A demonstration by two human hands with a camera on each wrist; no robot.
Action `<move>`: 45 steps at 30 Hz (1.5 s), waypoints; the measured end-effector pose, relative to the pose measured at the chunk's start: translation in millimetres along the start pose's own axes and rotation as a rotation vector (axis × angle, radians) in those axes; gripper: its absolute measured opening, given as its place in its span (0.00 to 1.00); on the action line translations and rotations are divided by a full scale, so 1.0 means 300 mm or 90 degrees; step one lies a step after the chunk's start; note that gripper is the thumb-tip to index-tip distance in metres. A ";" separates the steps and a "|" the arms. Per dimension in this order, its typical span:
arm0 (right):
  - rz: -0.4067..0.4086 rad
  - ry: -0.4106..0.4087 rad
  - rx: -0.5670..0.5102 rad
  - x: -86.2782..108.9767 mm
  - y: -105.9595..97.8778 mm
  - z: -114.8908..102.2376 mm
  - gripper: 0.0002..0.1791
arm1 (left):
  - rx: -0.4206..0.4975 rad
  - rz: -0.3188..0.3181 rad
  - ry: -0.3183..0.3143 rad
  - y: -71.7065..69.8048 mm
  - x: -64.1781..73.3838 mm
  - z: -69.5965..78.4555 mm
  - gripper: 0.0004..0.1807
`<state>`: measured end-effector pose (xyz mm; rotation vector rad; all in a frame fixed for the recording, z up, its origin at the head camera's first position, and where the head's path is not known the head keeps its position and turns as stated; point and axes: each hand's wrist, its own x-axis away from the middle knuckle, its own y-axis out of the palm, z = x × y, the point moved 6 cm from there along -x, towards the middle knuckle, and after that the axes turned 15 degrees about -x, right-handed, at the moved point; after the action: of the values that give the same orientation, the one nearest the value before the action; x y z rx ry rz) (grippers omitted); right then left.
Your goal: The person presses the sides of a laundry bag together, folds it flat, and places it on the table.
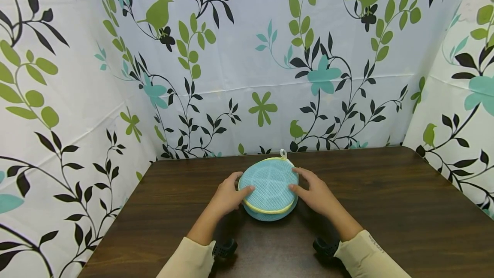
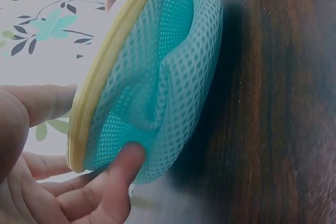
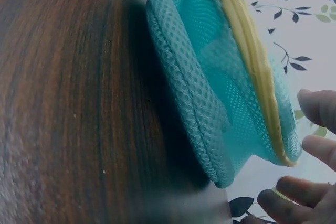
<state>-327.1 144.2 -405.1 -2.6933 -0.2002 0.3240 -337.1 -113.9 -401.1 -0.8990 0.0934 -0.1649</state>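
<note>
A round light-blue mesh laundry bag (image 1: 269, 185) with yellow trim and a small white loop (image 1: 283, 153) at its back stands on the table, its soft side wall folded inward. My left hand (image 1: 227, 194) grips its left edge. In the left wrist view the thumb lies at the yellow rim (image 2: 84, 108), and one fingertip (image 2: 131, 156) presses into the mesh below. On the other side, my right hand (image 1: 314, 190) is spread around the bag's right edge. The right wrist view shows its fingers (image 3: 286, 205) loosely parted, fingertips right by the yellow trim (image 3: 257, 72).
The dark brown wooden table (image 1: 386, 200) extends to both sides of the bag. Behind it and at the sides hangs a white cloth (image 1: 247, 55) printed with leaves, birds and flowers. Black wrist devices (image 1: 225, 249) sit under both cream sleeves (image 1: 189, 261).
</note>
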 end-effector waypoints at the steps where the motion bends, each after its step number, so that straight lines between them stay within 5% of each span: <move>1: -0.005 0.007 -0.008 0.000 0.001 0.003 0.34 | 0.008 -0.006 0.002 0.003 -0.001 0.000 0.40; 13: 0.008 0.040 -0.159 -0.003 -0.017 -0.003 0.42 | 0.274 -0.096 0.035 0.058 -0.003 0.023 0.48; 16: 0.012 0.059 -0.185 -0.006 -0.020 0.004 0.42 | 0.301 -0.106 0.035 0.062 0.001 0.032 0.48; 25: 0.046 0.076 -0.166 -0.004 -0.030 0.031 0.32 | 0.268 -0.089 0.040 0.061 -0.003 0.037 0.46; 33: 0.022 0.050 -0.228 -0.005 -0.021 0.014 0.33 | 0.233 -0.074 0.053 0.056 0.003 0.044 0.46; 45: 0.000 0.112 -0.224 -0.003 -0.004 0.037 0.36 | 0.155 -0.041 0.039 0.055 0.001 0.047 0.45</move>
<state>-330.9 149.5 -414.1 -3.0482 -0.2217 0.0531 -332.9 -93.2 -405.4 -0.6542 0.0986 -0.2582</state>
